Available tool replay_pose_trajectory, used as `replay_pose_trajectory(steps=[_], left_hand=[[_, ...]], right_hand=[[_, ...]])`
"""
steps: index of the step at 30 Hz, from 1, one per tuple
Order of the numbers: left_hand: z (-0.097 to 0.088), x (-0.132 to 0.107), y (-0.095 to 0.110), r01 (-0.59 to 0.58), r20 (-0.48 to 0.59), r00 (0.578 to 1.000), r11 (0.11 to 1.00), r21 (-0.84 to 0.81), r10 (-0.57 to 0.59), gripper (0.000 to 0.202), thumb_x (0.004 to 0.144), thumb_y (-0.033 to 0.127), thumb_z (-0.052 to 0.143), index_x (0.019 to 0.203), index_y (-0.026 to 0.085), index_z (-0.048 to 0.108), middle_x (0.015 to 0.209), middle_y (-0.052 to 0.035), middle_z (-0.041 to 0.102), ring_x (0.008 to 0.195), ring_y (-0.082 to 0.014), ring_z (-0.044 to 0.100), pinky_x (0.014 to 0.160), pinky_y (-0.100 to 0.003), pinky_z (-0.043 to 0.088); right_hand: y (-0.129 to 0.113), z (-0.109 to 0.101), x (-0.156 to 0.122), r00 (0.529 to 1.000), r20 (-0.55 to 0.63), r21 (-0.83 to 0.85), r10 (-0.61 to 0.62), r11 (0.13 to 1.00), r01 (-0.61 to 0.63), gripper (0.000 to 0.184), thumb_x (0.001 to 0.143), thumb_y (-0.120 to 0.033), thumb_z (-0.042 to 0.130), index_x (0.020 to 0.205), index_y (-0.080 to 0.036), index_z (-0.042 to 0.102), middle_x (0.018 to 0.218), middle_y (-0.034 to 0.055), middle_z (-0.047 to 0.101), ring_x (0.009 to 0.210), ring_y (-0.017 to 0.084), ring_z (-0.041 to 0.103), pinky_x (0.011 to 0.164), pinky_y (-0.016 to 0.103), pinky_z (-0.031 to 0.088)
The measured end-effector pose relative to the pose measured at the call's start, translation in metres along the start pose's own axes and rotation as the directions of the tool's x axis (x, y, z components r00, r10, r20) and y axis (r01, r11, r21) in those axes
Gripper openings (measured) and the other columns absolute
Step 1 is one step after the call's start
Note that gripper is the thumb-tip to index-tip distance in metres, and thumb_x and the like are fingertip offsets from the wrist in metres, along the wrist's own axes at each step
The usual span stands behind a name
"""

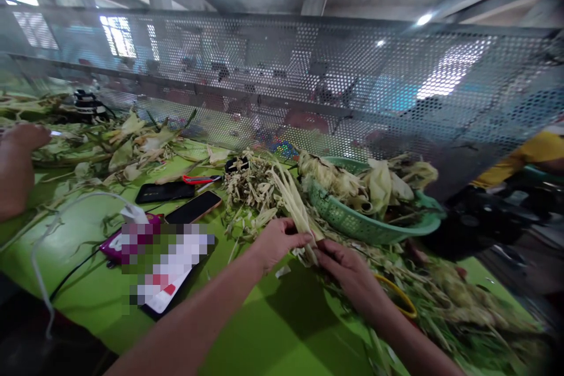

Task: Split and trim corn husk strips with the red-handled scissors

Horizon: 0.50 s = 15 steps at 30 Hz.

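Between my two hands is a bundle of pale, dry corn husk strips (291, 195), its long ends pointing up and away from me. My left hand (282, 242) pinches the bundle from the left, with thumb and fingers closed on it. From the right, my right hand (341, 261) grips its lower end; the fingertips are partly hidden behind the husk. Just beyond my hands lies a heap of dried husk scraps (253, 188). A green plastic basket (352, 217) filled with husks stands right behind my right hand.
Two phones (194, 208), a red-handled cutter (200, 179), a purple power strip (130, 241) and a white cable (48, 235) lie on the green table. A perforated metal screen (264, 82) runs along the back. Another person's hand (26, 136) is at far left.
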<state>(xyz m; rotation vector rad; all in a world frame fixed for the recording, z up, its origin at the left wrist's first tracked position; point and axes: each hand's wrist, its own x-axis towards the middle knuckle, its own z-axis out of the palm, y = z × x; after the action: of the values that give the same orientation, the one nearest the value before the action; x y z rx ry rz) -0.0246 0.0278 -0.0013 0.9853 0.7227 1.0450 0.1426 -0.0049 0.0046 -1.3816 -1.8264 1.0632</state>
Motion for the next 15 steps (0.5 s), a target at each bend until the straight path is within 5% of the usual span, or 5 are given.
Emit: replay_pose_trajectory(steps=[8,15], left_hand=[[0.002,0.0,-0.007,-0.034,0.022,0.999,0.999,0.01,0.034,0.035,0.062,0.028,0.077,0.092,0.011,0.068,0.089,-0.0082,0.07,0.089,-0.0193,0.06,0.089,-0.033,0.043],[0.012,-0.009,-0.003,-0.052,0.048,0.998,0.999,0.005,0.051,0.033,0.076,0.04,0.064,0.1,0.016,0.062,0.091,-0.0043,0.066,0.092,-0.0175,0.056,0.087,-0.03,0.041]], right_hand=[[0.001,0.007,-0.003,0.994,-0.041,-0.243,-0.099,0.966,0.086,0.033,0.092,-0.047,0.038,0.077,-0.021,0.051,0.069,0.0004,0.054,0.065,0.016,0.048,0.06,0.026,0.036],[0.011,0.012,-0.002,0.994,-0.06,-0.102,-0.086,0.992,0.079,0.031,0.089,-0.044,0.04,0.09,-0.019,0.058,0.068,0.001,0.055,0.061,0.016,0.048,0.056,0.025,0.039]])
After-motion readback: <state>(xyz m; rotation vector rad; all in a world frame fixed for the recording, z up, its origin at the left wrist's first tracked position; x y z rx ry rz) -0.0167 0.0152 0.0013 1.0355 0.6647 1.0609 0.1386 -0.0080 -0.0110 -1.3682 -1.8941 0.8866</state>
